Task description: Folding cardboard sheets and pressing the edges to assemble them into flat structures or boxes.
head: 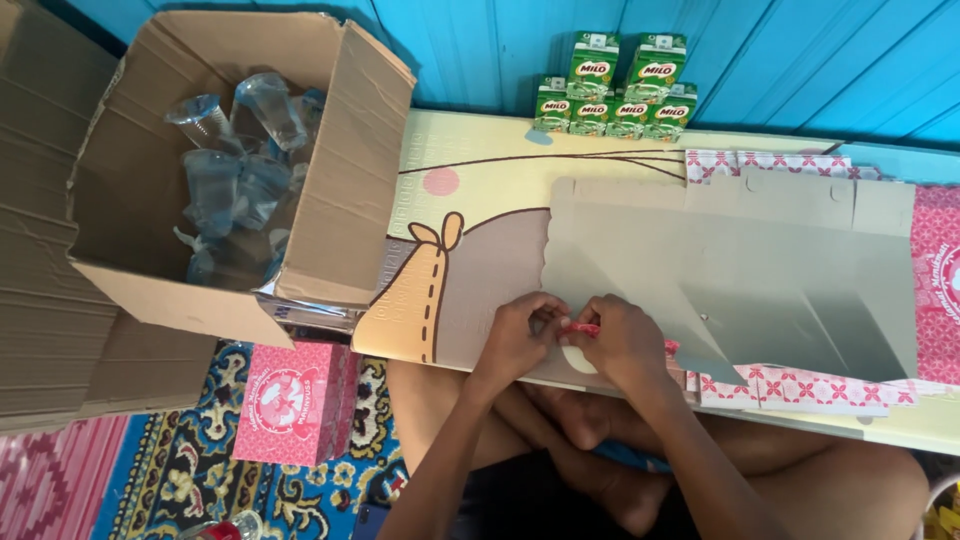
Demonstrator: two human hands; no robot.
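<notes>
Nearest the camera, crossed bare legs (600,470) are seen on a patterned rug (200,480), with both forearms reaching forward over them. The left hand (515,335) and the right hand (620,340) are brought together at the near edge of a flat, unfolded grey cardboard box blank (740,280) with pink patterned flaps. The fingers of both hands are curled and pinched on a pink flap (582,328) at that edge; the left thumb and fingers are pressed against it from one side, the right fingers are closed over it from the other. The blank is laid across a low table (470,250) printed with a cartoon animal and extends well to the right of the hands.

On the rug, to the left of the legs and just below the table edge, a closed pink box (295,400) with a round white emblem is stood. Beyond it, a large open corrugated carton (340,200) is tilted towards the camera, and clear plastic cups of water (235,160) are piled inside it. A stack of flat corrugated cardboard (40,250) is lying to its left.

Farthest away, against a blue plank wall (500,40), small green drink cartons (615,90) are stacked in two tiers on the far edge of the table.
</notes>
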